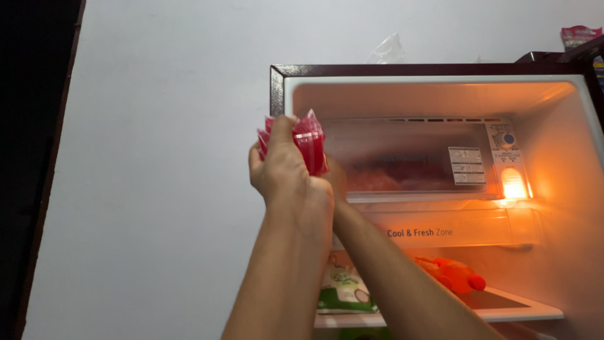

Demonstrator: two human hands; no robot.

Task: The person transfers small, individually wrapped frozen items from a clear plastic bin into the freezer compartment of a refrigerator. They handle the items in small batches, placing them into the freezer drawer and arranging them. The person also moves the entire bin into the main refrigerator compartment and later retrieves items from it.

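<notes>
Fingers (277, 135) of the left hand (283, 173) are curled tightly round a small red transparent plastic packet (309, 146), gripping it from the left side so that its crinkled upper edge sticks out above the thumb. That packet is held up at the left front corner of an open refrigerator (434, 70), just in front of the dark maroon cabinet edge and level with the chiller compartment. Behind the left hand sits the right hand (336, 179), almost wholly hidden; only a strip of it shows beside the packet's lower right corner, and whether its fingers are closed on the packet or merely lying against it cannot be told. Both forearms rise from the bottom of the view and cross near the wrists. Inside the fridge, a translucent chiller flap (409, 157) shows reddish contents blurred behind it, with a round temperature dial (507, 139) and a glowing orange lamp (513, 184) at its right end. Below that lies a pale drawer front (453, 230). On the glass shelf (516, 308) underneath rest an orange plastic bag (454, 274) and, partly behind the forearms, a green and white pouch (343, 286). A plain white wall (157, 157) fills the left.
</notes>
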